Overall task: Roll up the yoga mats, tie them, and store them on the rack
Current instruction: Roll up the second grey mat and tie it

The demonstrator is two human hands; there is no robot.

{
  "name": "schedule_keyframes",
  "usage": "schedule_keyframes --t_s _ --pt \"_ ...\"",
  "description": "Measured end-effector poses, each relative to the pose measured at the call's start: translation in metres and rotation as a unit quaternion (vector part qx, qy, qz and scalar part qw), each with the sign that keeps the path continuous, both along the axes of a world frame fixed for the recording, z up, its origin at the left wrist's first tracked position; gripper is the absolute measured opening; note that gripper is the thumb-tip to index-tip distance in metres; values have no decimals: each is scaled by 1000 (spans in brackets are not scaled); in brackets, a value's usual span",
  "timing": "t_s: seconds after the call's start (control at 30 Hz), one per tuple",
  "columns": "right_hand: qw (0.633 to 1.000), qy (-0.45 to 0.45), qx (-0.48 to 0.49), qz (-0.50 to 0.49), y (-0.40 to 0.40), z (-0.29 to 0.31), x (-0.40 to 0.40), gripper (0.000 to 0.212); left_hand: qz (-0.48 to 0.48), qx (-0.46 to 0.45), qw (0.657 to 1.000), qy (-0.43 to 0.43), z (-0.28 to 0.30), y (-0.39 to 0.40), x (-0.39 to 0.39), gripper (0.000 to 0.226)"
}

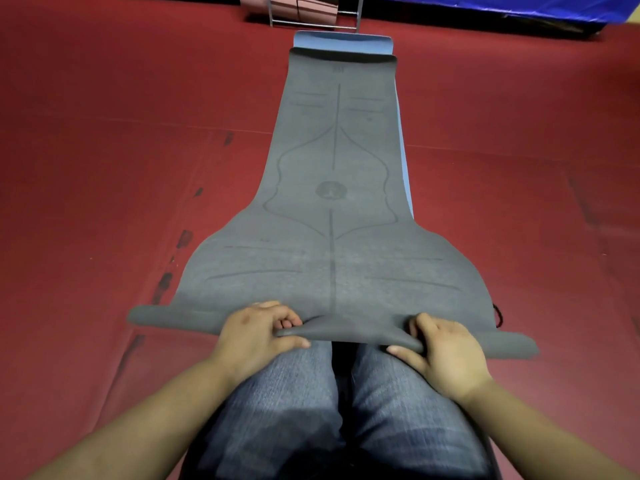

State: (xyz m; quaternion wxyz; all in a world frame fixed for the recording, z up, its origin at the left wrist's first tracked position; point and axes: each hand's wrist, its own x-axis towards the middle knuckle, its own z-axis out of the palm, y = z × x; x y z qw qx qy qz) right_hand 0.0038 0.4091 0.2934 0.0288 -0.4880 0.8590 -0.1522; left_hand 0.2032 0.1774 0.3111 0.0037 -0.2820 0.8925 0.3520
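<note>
Head view: grey mat (332, 237), soft, limp, light; left hand (256, 337) and right hand (446, 355) pinch its near edge, best gripped there for rolling.

Open red floor (104, 168) is left on both sides of the grey mat (332, 237); the far end is blocked by a metal rack (313, 15).
</note>
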Motion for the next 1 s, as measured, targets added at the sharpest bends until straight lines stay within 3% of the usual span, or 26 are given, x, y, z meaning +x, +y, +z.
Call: schedule_keyframes --t_s 0.07,0.17,0.3,0.43,0.5,0.6,0.67,0.77,0.87,0.93,1.0 --pt "999 -21 23 -15 -7 2 -6 61 15 16 1000 -3 -1 -1 -1 51" --pt "992 -75 69 -71 -18 7 -14 68 45 68 996 -30 -6 -12 -11 27" --pt "977 -143 83 -133 -31 8 -20 61 37 176 983 -41 -11 -26 -27 19" --pt "965 -144 131 -177 -40 12 -23 65 30 187 980 -61 -11 -36 -44 30" --pt "980 -58 111 -154 -42 10 -23 65 22 182 978 -97 -12 -41 -52 36" --pt "991 114 28 -60 -39 -2 -13 56 4 136 981 -141 -12 -42 -59 41" --pt "989 136 27 -53 -35 -4 -3 52 2 109 983 -148 -10 -41 -60 43" --pt "989 128 40 -64 -24 -8 8 52 13 97 986 -134 -9 -40 -59 44" --pt "988 32 116 -100 -40 4 -5 47 10 57 990 -126 -3 -35 -55 42" --pt "977 -18 179 -115 -51 6 -13 48 3 -3 991 -135 2 -31 -51 40" --pt "973 -17 199 -119 -56 5 -13 52 -14 -151 984 -91 3 -22 -45 38"
